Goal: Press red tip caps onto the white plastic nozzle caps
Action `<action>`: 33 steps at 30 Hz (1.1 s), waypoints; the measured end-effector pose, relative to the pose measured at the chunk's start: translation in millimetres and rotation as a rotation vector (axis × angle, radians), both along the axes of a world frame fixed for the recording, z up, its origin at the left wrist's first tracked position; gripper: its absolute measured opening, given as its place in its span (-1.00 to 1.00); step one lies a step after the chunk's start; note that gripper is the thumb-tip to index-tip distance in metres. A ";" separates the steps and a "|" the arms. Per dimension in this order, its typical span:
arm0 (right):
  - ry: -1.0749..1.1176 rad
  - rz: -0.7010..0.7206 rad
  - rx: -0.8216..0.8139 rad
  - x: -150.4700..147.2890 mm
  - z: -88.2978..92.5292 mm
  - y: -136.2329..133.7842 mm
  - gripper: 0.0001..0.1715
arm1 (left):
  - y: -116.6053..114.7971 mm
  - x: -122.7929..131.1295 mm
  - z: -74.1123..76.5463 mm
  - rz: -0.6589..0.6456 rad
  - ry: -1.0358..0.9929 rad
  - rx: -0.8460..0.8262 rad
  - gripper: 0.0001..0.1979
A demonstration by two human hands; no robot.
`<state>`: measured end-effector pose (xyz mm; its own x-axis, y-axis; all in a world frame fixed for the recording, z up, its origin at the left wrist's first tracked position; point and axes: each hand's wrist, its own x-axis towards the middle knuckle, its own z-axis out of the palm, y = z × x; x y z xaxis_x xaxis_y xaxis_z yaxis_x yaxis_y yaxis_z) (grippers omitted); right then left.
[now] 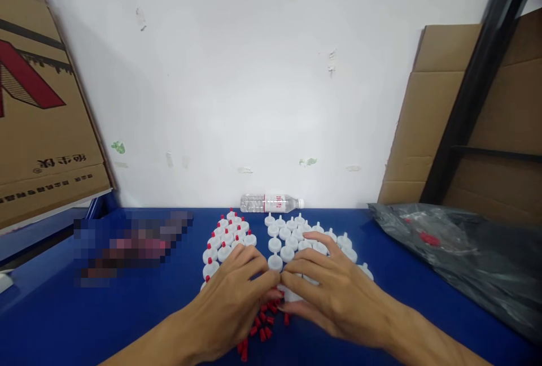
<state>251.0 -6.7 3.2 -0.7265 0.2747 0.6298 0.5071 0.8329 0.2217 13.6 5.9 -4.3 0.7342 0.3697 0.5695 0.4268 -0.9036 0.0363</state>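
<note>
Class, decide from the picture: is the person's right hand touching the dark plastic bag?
Apart. The head view shows it: a bare stretch of blue table separates the right hand from the dark plastic bag.

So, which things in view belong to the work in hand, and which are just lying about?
In the work:
white piece in the right hand
loose red tips
red-tipped white pieces
bare-spouted white pieces

Probably just lying about:
clear bottle on its side
dark plastic bag
printed cardboard box
</note>
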 end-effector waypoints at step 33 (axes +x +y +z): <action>-0.163 -0.288 -0.415 58.9 26.7 27.8 -0.92 | 22.9 -22.8 7.5 0.260 0.088 -0.047 -0.74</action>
